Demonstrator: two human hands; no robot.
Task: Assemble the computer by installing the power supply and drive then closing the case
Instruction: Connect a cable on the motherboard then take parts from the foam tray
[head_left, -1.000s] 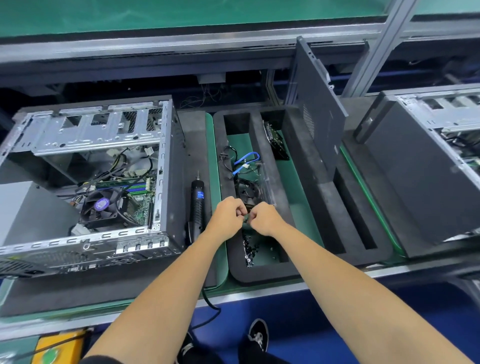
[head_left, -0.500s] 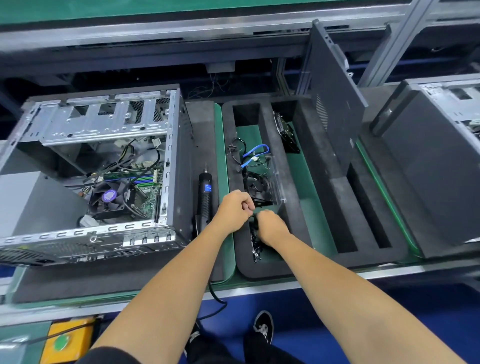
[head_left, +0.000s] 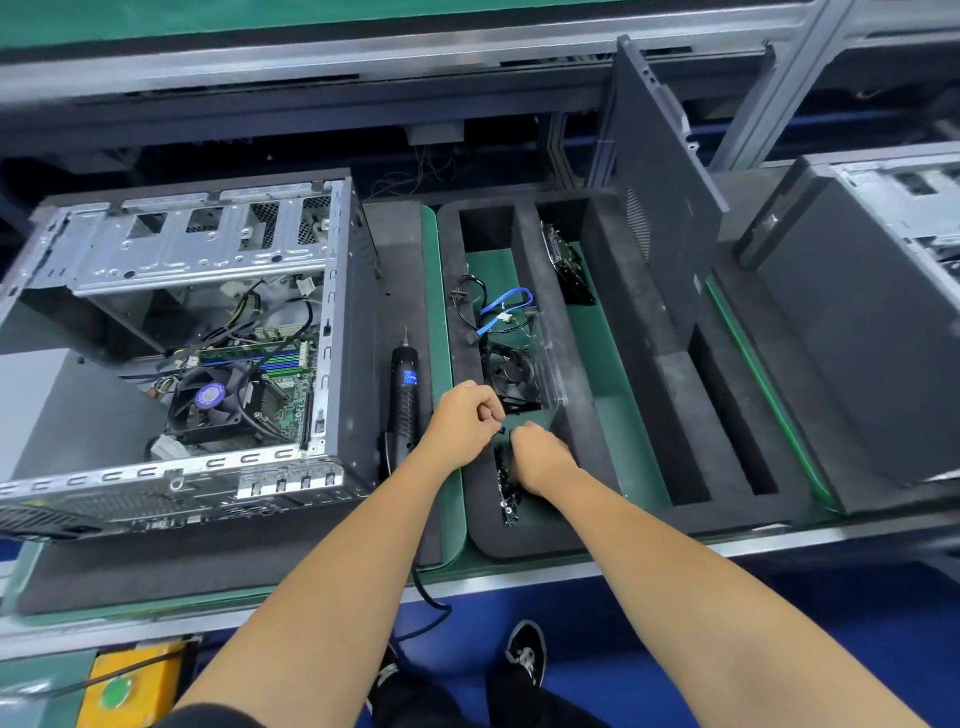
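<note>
Step looks like screw pickup: right hand (head_left: 537, 457) digs fingers-down into screws (head_left: 506, 488) in foam tray (head_left: 639, 374), grip unclear, left hand (head_left: 464, 415) clenched, maybe on some, so it's best to pinch few, w/ driver (head_left: 404, 400) beside open case (head_left: 171, 358).

Bare shiny metal computer case (head_left: 197, 260) beside matt black foam tray (head_left: 623, 332).
</note>
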